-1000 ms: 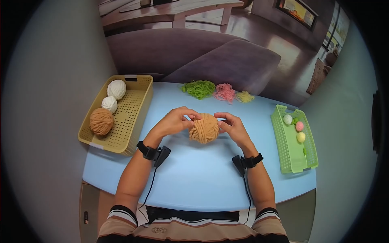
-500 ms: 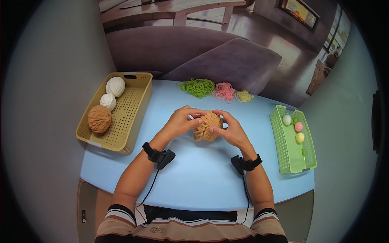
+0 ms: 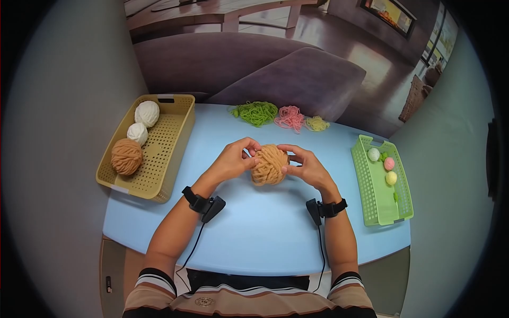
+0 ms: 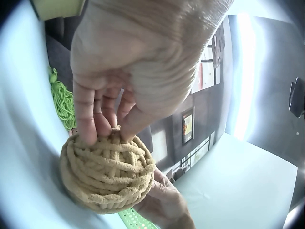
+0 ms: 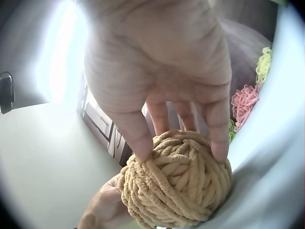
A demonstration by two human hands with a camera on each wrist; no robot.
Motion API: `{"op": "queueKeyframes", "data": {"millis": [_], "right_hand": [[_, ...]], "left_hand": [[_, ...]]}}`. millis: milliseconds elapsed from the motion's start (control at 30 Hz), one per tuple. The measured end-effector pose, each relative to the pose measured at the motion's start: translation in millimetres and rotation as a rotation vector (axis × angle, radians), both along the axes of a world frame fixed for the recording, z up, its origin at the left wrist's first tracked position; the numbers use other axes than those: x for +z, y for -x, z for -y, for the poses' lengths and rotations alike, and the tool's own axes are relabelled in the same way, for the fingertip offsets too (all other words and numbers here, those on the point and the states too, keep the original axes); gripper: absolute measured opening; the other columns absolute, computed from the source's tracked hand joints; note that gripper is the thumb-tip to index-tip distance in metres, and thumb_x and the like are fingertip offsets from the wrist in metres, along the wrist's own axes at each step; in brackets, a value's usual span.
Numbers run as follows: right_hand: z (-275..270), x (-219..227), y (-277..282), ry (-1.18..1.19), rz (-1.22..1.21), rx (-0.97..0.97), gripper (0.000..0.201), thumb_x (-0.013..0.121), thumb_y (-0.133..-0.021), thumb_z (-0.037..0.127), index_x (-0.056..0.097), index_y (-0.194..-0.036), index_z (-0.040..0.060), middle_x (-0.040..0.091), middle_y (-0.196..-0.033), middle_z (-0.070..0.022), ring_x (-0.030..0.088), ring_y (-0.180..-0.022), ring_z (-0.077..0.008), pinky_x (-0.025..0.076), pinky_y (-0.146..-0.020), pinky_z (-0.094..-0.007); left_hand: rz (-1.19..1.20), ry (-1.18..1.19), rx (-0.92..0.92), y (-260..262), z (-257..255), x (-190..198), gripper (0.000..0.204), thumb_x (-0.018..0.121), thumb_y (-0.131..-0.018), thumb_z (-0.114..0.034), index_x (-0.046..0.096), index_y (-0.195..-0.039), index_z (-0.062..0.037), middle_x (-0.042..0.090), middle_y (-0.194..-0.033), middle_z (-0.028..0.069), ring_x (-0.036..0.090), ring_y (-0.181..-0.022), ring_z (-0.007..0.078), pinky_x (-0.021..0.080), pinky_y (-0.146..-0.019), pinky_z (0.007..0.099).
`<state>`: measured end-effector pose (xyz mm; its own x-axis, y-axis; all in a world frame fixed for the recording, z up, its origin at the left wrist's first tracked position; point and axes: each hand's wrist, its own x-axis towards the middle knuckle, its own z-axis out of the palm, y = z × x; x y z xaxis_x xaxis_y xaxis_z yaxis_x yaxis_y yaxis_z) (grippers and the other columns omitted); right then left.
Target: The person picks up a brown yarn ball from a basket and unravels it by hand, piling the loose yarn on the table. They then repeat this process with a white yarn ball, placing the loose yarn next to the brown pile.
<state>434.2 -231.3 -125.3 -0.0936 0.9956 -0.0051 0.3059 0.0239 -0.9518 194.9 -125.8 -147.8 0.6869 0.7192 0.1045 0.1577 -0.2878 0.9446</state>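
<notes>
A tan ball of chunky yarn (image 3: 269, 165) is held between both hands above the blue table (image 3: 249, 228). My left hand (image 3: 233, 158) has its thumb and fingertips on the ball's left side, pinching the strands; the left wrist view shows them pressed together into the yarn (image 4: 112, 171). From the other side my right hand (image 3: 310, 167) grips the ball, thumb on the near face and fingers over the top. In the right wrist view, thick strands of the ball (image 5: 176, 181) show wound in crossing layers between spread thumb and fingers.
On the left stands a tan basket (image 3: 177, 143) with two white yarn balls (image 3: 147, 114) and a brown one (image 3: 126, 157). Green yarn (image 3: 255, 113), pink yarn (image 3: 290, 118) and pale yellow yarn (image 3: 317, 123) lie loose at the back. A green basket (image 3: 371, 201) with small balls stands right.
The tan ball has turned between the hands, so its strands run differently. My right hand's thumb has moved onto the ball's near face, and the left fingers have shifted along its side.
</notes>
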Motion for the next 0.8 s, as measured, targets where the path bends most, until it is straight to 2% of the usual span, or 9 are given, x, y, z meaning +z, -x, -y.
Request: {"op": "queueKeyframes", "data": {"millis": [100,300,467,567,667,800], "right_hand": [[1.3,2.2,1.0,-0.001,0.051,0.010,0.074,0.084,-0.078,0.011,0.051,-0.145,0.0060,0.057,-0.141,-0.0129,0.056,-0.130,-0.0346,0.049,-0.105,-0.0430],[4.6,8.4,-0.6,-0.022,0.199,0.084,0.085,0.089,-0.071,0.015,0.049,-0.146,0.0089,0.046,-0.144,-0.0087,0.050,-0.130,-0.0294,0.058,-0.097,-0.0394],[4.9,8.5,-1.5,-0.040,0.223,0.095,0.083,0.088,-0.070,0.011,0.051,-0.145,0.0092,0.047,-0.137,-0.0102,0.052,-0.125,-0.0281,0.057,-0.097,-0.0384],[5.2,8.9,-1.8,-0.045,0.223,0.094,0.083,0.088,-0.070,0.011,0.052,-0.145,0.0094,0.047,-0.137,-0.0105,0.053,-0.124,-0.0280,0.057,-0.097,-0.0388],[5.1,8.0,-2.2,-0.039,0.210,0.085,0.083,0.088,-0.069,0.011,0.052,-0.144,0.0095,0.047,-0.137,-0.0108,0.053,-0.124,-0.0286,0.057,-0.098,-0.0395],[6.5,11.4,-0.8,-0.011,0.205,0.067,0.084,0.089,-0.068,0.012,0.053,-0.144,0.0093,0.047,-0.138,-0.0112,0.054,-0.123,-0.0301,0.056,-0.097,-0.0406]], "left_hand": [[-0.023,-0.005,-0.006,1.1,-1.1,-0.1,0.032,0.074,-0.085,-0.005,0.063,-0.115,-0.0031,0.057,-0.099,0.0012,0.054,-0.077,0.0089,0.054,-0.069,0.0239],[-0.087,-0.018,-0.051,4.7,0.2,4.9,0.038,0.080,-0.082,-0.013,0.064,-0.115,-0.0057,0.059,-0.100,0.0011,0.055,-0.080,0.0108,0.049,-0.075,0.0262],[-0.089,-0.017,-0.076,4.4,1.1,6.1,0.039,0.081,-0.082,-0.018,0.064,-0.115,-0.0068,0.061,-0.101,0.0017,0.056,-0.081,0.0127,0.050,-0.076,0.0290],[-0.092,-0.003,-0.082,4.2,2.2,7.7,0.033,0.079,-0.083,-0.017,0.066,-0.112,-0.0083,0.061,-0.103,0.0021,0.056,-0.085,0.0135,0.050,-0.076,0.0292],[-0.049,-0.110,-0.099,5.1,2.4,6.2,0.022,0.076,-0.084,-0.014,0.069,-0.105,-0.0096,0.059,-0.102,0.0022,0.056,-0.090,0.0144,0.049,-0.076,0.0291],[-0.007,-0.233,-0.132,4.3,6.7,9.5,0.013,0.068,-0.085,-0.001,0.072,-0.096,-0.0076,0.055,-0.106,0.0038,0.058,-0.095,0.0158,0.052,-0.079,0.0283]]}}
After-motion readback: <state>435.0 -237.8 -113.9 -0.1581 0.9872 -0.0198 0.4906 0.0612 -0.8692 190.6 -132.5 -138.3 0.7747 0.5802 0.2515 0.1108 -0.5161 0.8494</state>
